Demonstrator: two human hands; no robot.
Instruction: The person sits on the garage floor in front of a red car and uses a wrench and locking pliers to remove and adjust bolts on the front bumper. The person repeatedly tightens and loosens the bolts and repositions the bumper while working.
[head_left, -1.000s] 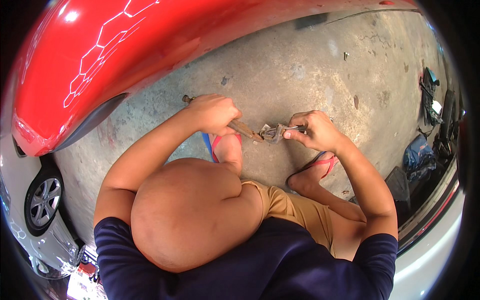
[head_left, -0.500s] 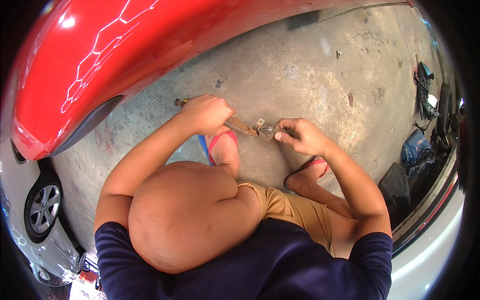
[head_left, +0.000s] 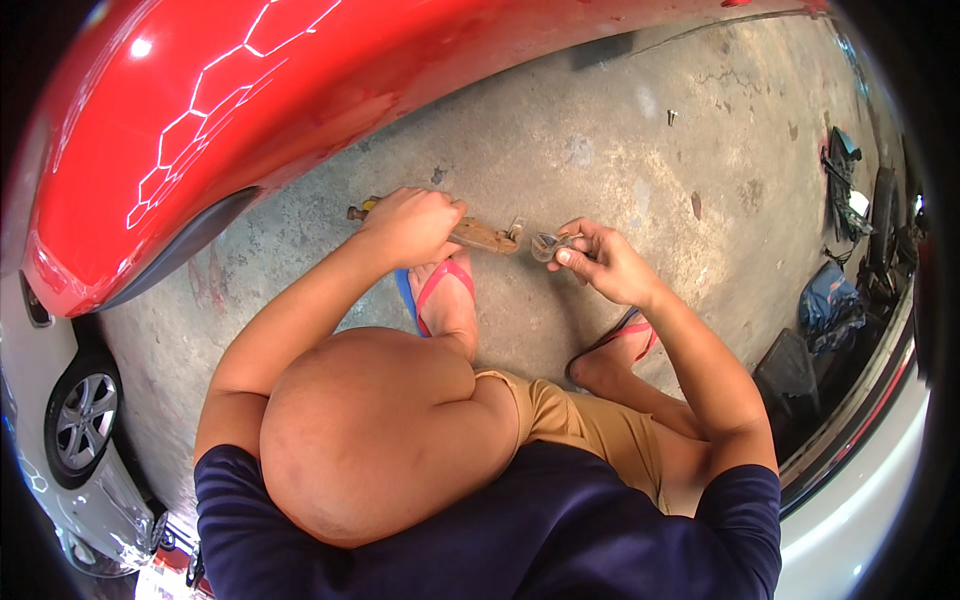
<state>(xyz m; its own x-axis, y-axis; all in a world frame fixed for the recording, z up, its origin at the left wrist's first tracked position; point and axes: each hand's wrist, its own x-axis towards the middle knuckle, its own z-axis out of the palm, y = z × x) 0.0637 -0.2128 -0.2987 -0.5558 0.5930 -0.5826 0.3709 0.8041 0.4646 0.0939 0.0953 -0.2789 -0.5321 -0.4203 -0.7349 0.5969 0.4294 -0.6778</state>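
Note:
My left hand (head_left: 412, 226) is closed around a long, rusty brown metal part (head_left: 484, 236). A dark, bolt-like end (head_left: 356, 213) with a bit of yellow pokes out on the left of that fist; a small pale tab (head_left: 517, 226) stands up at the part's right end. In my right hand (head_left: 606, 262), thumb and fingers pinch a shiny metal tool (head_left: 546, 246) with a rounded, wrench-like head; its grip is hidden by the hand. The tool's head and the rusty part are slightly apart, above the concrete floor.
A red glossy car body (head_left: 290, 110) curves overhead at the upper left. A wheel (head_left: 86, 413) of a silver car is at the left. Dark parts and a blue bag (head_left: 832, 305) lie at the right, near a white car panel (head_left: 860, 490). A small bolt (head_left: 672, 117) lies on the floor.
The shiny tool has come away from the end of the rusty part, as my right hand lifted slightly up. The part's right end has risen a little; both grips are kept.

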